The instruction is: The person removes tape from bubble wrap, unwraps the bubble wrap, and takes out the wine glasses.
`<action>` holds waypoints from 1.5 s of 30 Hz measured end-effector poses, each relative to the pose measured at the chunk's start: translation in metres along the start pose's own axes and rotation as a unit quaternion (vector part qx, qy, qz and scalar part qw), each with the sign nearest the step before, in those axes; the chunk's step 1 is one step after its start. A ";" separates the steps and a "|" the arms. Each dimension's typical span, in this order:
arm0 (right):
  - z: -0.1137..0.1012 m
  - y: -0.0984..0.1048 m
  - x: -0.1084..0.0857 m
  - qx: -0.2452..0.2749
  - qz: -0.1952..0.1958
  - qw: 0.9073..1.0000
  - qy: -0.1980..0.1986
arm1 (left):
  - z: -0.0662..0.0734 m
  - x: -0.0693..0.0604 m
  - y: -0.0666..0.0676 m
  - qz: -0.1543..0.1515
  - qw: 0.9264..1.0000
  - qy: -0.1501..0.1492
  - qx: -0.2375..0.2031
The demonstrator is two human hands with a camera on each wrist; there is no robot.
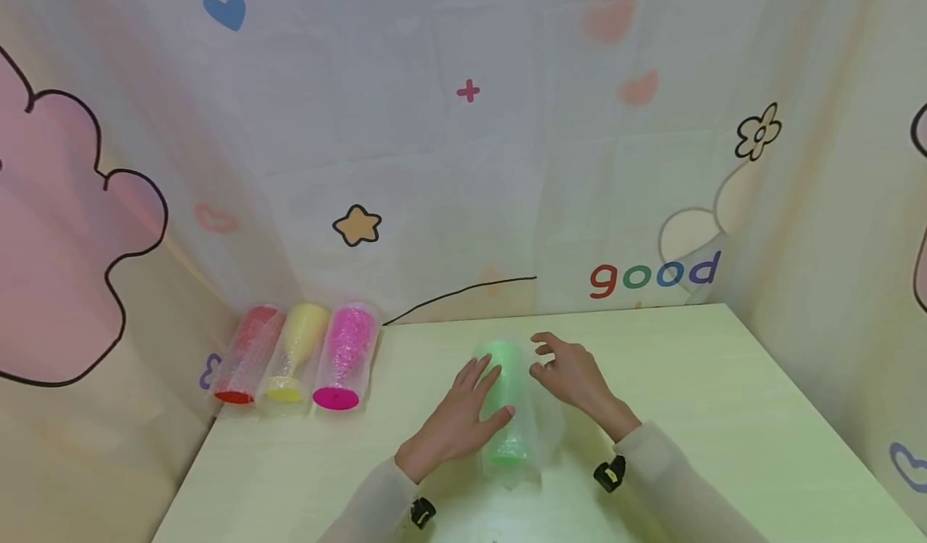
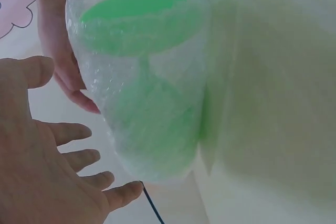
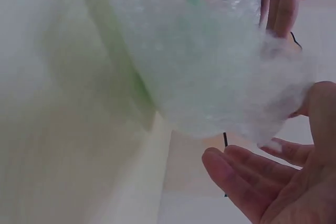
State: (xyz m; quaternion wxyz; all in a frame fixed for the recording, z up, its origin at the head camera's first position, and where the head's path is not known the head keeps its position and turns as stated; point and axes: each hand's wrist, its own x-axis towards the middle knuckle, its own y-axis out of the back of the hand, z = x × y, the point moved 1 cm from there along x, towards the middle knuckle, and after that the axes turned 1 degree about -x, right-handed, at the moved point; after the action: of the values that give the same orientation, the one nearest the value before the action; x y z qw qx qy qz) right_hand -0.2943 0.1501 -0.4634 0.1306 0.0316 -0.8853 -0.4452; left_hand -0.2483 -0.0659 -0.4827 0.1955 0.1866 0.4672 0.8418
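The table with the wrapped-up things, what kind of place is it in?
Probably a small curtained-off work corner indoors: cartoon-printed cloth hangs around a pale table, where a person's left hand rests on a green, bubble-wrapped goblet shape.

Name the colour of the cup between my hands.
The cup is green, clearest in the left wrist view.

At the desk's middle, a wrapped goblet is being flanked by the left hand and right hand; far left, three more goblets are being backed by a curtain.
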 end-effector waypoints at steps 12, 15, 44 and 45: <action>0.000 0.002 0.035 -0.072 -0.068 0.995 0.033 | -0.008 0.031 -0.009 -0.022 0.997 -0.007 0.073; 0.004 0.000 0.037 -0.064 -0.066 0.995 0.038 | -0.010 0.032 -0.012 -0.031 0.997 -0.004 0.069; 0.040 -0.003 0.028 -0.030 -0.052 0.998 -0.007 | -0.019 0.014 -0.019 -0.026 0.998 -0.039 0.042; 0.040 -0.003 0.028 -0.032 -0.055 0.998 -0.003 | -0.019 0.013 -0.019 -0.026 0.998 -0.039 0.042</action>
State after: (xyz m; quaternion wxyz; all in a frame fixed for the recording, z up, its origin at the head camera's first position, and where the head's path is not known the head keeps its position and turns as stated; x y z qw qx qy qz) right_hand -0.3317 0.1748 -0.4824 0.1041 0.0743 -0.8680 -0.4798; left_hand -0.2662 -0.0635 -0.5062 0.2271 0.2156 0.4989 0.8081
